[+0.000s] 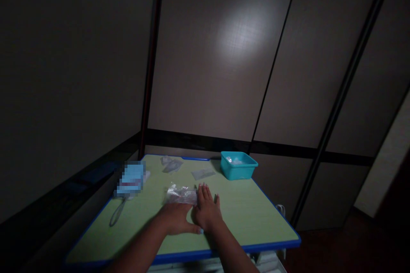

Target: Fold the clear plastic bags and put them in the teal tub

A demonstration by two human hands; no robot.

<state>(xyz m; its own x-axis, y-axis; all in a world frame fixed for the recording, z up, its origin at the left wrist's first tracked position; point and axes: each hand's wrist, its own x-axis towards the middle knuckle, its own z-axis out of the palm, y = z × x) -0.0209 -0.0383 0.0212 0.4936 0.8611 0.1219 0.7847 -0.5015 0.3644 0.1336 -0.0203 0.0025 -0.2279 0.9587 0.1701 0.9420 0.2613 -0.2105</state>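
Forearms (229, 245) are lying nearest, over the worktop (253, 217) edge. L hand (177, 218) is resting palm-down against the near side of a clear bag (182, 196) mid-worktop, thumb sticking out; fingers are hiding, so can't tell if that grip's pinching. R hand (207, 213) is lying by the bag's right end, fingers extended. Palms should be staying low, pressing evenly (thin plastic's prob. creasing easily). Beyond, a flat bag (203, 173) & crumpled bag (172, 164) are lying loose; teal basket (238, 172) w/ plastic inside is standing far right. Blurred blue item (131, 179) & strap (117, 214) are sitting left, poss. obstructing.
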